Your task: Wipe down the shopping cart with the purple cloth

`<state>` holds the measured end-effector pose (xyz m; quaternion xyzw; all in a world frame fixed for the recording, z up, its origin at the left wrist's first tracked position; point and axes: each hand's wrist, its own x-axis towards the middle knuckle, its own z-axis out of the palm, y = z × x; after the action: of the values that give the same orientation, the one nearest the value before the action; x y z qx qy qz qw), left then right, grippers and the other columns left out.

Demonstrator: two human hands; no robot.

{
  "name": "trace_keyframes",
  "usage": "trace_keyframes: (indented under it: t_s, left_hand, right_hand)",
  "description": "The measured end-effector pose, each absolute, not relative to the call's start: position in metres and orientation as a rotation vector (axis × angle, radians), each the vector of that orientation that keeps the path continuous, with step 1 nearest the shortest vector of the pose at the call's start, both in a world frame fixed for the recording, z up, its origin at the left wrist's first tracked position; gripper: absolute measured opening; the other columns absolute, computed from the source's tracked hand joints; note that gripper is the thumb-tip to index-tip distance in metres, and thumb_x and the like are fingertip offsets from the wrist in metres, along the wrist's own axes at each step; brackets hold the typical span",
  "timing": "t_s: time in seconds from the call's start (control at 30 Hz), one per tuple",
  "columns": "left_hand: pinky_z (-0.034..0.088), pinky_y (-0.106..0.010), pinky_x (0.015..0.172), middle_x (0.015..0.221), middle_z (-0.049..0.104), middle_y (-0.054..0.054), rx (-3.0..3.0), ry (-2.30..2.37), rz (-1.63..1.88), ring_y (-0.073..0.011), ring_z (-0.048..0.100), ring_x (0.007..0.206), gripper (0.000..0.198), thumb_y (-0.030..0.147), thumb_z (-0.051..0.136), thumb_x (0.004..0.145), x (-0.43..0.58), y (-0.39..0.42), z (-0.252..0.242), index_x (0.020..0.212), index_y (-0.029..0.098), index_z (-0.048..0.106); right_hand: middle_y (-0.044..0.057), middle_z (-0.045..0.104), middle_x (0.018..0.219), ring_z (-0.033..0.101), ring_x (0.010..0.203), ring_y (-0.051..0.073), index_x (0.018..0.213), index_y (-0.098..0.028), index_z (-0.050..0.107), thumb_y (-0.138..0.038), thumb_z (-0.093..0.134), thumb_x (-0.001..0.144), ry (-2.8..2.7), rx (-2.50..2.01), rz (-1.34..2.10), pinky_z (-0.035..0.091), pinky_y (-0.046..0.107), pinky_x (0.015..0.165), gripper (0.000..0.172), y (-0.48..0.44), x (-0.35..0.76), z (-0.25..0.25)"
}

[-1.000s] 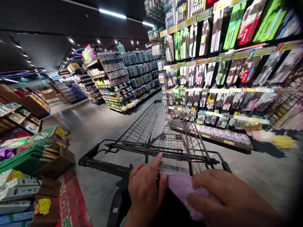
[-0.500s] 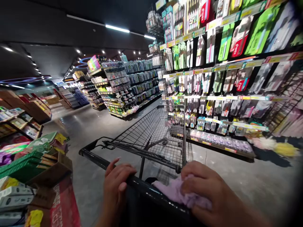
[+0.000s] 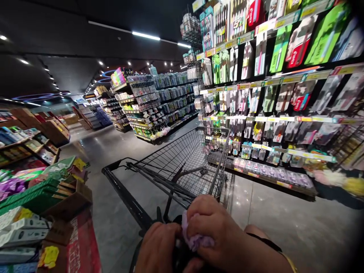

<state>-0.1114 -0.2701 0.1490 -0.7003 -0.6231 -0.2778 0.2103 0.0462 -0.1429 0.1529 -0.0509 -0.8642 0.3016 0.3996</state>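
A black wire shopping cart [image 3: 182, 159] stands at an angle before me, its basket showing bare wire. Its black handle [image 3: 127, 201] runs from the left down toward my hands. My left hand [image 3: 157, 246] is closed over the near part of the handle, its fingertips partly hidden. Just right of it, my right hand [image 3: 210, 223] grips a crumpled light purple cloth [image 3: 199, 240] and presses it against the handle's near end. The two hands are close together. The right hand covers part of the cloth.
A shelf rack of hanging toothbrush-like packs [image 3: 278, 94] rises at the right. On the left are a green basket [image 3: 34, 197], white boxes [image 3: 25, 229] and a red printed panel [image 3: 83, 242]. More stocked shelves [image 3: 139, 98] stand farther back along the grey floor [image 3: 93, 155].
My right hand has moved left along the handle with the purple cloth. My left hand has shifted right and down, closing over the handle. The cart handle has turned more steeply toward me.
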Motion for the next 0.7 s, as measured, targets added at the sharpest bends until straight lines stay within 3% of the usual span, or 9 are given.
trace_keyframes:
  t_s: [0.1, 0.23, 0.43, 0.57, 0.7]
  left_hand:
    - [0.057, -0.034, 0.085, 0.086, 0.072, -0.003, -1.921, -1.743, -0.722, -0.0228, 0.070, 0.089, 0.036, 0.060, 0.054, 0.090, -0.136, -0.283, 0.147, 0.103, 0.026, 0.058]
    - [0.054, -0.036, 0.097, 0.110, 0.074, -0.004, -1.915, -1.728, -0.580, -0.0244, 0.066, 0.112, 0.040, 0.053, 0.052, 0.093, -0.165, -0.296, 0.151, 0.124, 0.028, 0.058]
    - [0.041, -0.044, 0.114, 0.137, 0.063, -0.001, -1.961, -1.844, -0.305, -0.0225, 0.061, 0.124, 0.044, 0.039, 0.051, 0.095, -0.195, -0.313, 0.163, 0.139, 0.036, 0.054]
    - [0.036, -0.048, 0.116, 0.131, 0.066, -0.005, -1.724, -1.923, -0.253, -0.0231, 0.063, 0.120, 0.049, 0.031, 0.045, 0.095, -0.184, -0.315, 0.156, 0.143, 0.029, 0.051]
    - [0.028, -0.053, 0.116, 0.119, 0.072, -0.009, -1.388, -1.964, -0.333, -0.0256, 0.067, 0.110, 0.043, 0.024, 0.043, 0.093, -0.160, -0.301, 0.145, 0.132, 0.020, 0.061]
  right_hand:
    - [0.003, 0.068, 0.103, 0.058, 0.099, 0.019, 0.086, -0.023, 0.068, -0.012, 0.062, 0.074, -2.249, -0.255, 0.704, 0.042, 0.034, 0.090, 0.018, -0.120, 0.033, 0.138]
    - [0.005, 0.068, 0.105, 0.058, 0.101, 0.020, 0.093, -0.021, 0.069, -0.013, 0.059, 0.074, -2.403, -0.547, 0.639, 0.041, 0.035, 0.092, 0.023, -0.070, 0.022, 0.105]
    - [0.004, 0.068, 0.102, 0.060, 0.098, 0.019, 0.099, -0.022, 0.069, -0.023, 0.059, 0.081, -2.581, -0.770, 0.437, 0.038, 0.031, 0.086, 0.021, -0.022, 0.014, 0.098]
    - [0.005, 0.067, 0.093, 0.061, 0.089, 0.020, 0.092, -0.022, 0.069, -0.030, 0.061, 0.083, -2.720, -0.841, 0.303, 0.037, 0.029, 0.073, 0.014, -0.022, -0.003, 0.112]
    - [0.005, 0.066, 0.088, 0.061, 0.087, 0.021, 0.086, -0.021, 0.068, -0.030, 0.062, 0.083, -2.765, -0.795, 0.259, 0.037, 0.030, 0.072, 0.011, -0.036, -0.013, 0.113]
